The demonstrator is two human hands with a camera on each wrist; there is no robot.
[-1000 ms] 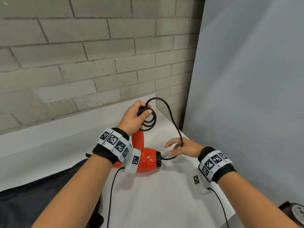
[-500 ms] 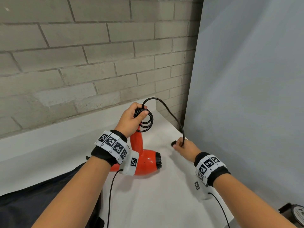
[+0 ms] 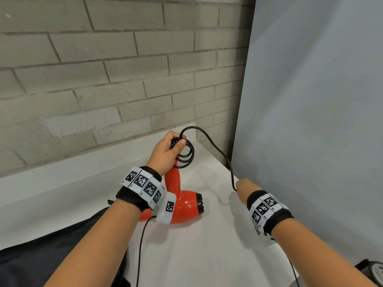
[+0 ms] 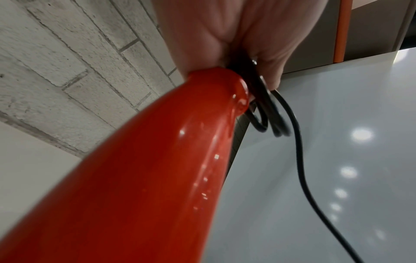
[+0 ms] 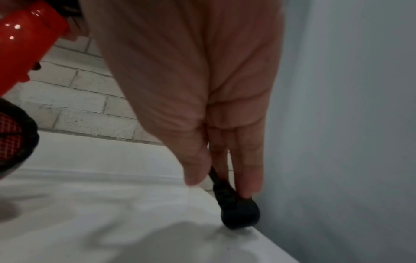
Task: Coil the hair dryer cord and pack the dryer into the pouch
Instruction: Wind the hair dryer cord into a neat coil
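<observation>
**Cord coiling, almost at the plug**

Since a second ago my right hand has slid out to the end of the cable and moved toward 3 o'clock, right next to the grey panel; before, it was lying flat and open by the dryer's nozzle. Now thumb and fingers are pinched together on the thin black power cord just above its round black plug, which sits at the edge of the white table.

My left hand hasn't budged: fingers wrapped tight around the top of the glossy red hair dryer handle, clamping a few finished loops of cord against it. Those loops hang at 3 o'clock of my fist, and the loose length arcs up from there and drops to my right hand.

Dryer body rests on the table, handle sticking up, black nozzle end pointing to 3 o'clock. Dark fabric pouch is lying at 7 o'clock, under my left forearm, touching the back of the dryer as far as I can tell.
</observation>
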